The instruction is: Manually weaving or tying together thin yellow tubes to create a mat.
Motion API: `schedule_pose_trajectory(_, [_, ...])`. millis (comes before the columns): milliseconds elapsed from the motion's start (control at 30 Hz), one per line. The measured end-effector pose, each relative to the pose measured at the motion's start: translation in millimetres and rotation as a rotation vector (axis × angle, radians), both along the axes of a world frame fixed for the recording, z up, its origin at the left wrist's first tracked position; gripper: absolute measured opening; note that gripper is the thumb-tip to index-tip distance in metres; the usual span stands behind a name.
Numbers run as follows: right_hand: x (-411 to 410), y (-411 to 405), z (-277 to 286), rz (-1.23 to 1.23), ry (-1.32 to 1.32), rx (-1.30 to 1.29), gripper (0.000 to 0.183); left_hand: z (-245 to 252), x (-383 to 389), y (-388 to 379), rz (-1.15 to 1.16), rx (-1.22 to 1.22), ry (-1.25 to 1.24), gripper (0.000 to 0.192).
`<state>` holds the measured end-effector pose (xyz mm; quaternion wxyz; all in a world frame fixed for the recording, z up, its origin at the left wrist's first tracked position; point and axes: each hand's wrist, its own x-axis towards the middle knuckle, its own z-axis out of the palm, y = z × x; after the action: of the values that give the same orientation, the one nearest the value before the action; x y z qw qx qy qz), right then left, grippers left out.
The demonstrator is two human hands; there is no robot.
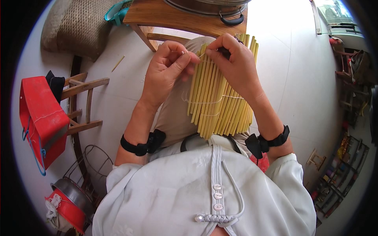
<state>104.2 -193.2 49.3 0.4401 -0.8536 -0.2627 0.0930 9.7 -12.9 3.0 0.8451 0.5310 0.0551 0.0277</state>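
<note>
Across my lap lies a mat of yellow-green plant stalks [209,85], set side by side and tied with rows of thin white string. At its far left corner, a white string [202,55] runs between my two hands. My left hand [169,69] pinches a white end between thumb and forefinger, just left of the stalks. Over the mat's upper part, my right hand [234,63] pinches the string with thumb and fingertip. That hand hides some of the far stalk ends. Loose string trails at the mat's left side.
Just ahead stands a wooden table [189,17] bearing a metal pot [203,6] with a black handle. A single stalk [118,63] lies on the floor. To the left are a wooden stool [85,88], a red plastic object [44,112] and a metal basin [72,194]. Shelving [344,174] stands right.
</note>
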Motion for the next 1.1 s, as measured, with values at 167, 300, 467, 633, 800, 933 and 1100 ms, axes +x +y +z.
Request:
schedule_pose_trajectory(167, [-7.5, -0.4, -8.9, -0.024, -0.176, -0.048, 0.011, -7.2, 0.3, -0.7, 0.035, 0.021, -0.006, 0.003])
schedule_pose_trajectory(300, [-11.8, -1.6, -14.1, -0.065, -0.288, -0.091, 0.013, -14.4, 2.5, 1.4, 0.016, 0.058, -0.134, 0.004])
schedule_pose_trajectory(467, [-15.0, -2.0, -21.3, -0.101, -0.303, -0.093, 0.011, -17.6, 2.9, 0.4, 0.026, 0.082, -0.102, 0.004])
schedule_pose_trajectory(633, [-14.8, -3.7, -17.2, -0.102, -0.308, -0.076, 0.011, -13.4, 5.6, 2.4, 0.021, -0.014, -0.099, 0.004])
schedule_pose_trajectory(800, [-13.1, -3.0, 5.0, -0.059, -0.079, 0.093, 0.012, -9.6, 9.2, 0.3, 0.017, -0.063, -0.027, 0.005])
schedule_pose_trajectory(933, [-13.1, -0.6, 2.6, 0.002, 0.186, 0.343, 0.012, -5.7, 10.8, -3.0, 0.02, -0.038, 0.038, 0.005])
schedule_pose_trajectory(1100, [-0.1, -0.8, 7.2, 0.108, 0.097, 0.125, 0.014, -6.7, 10.3, -0.3, -0.002, -0.051, 0.026, 0.005])
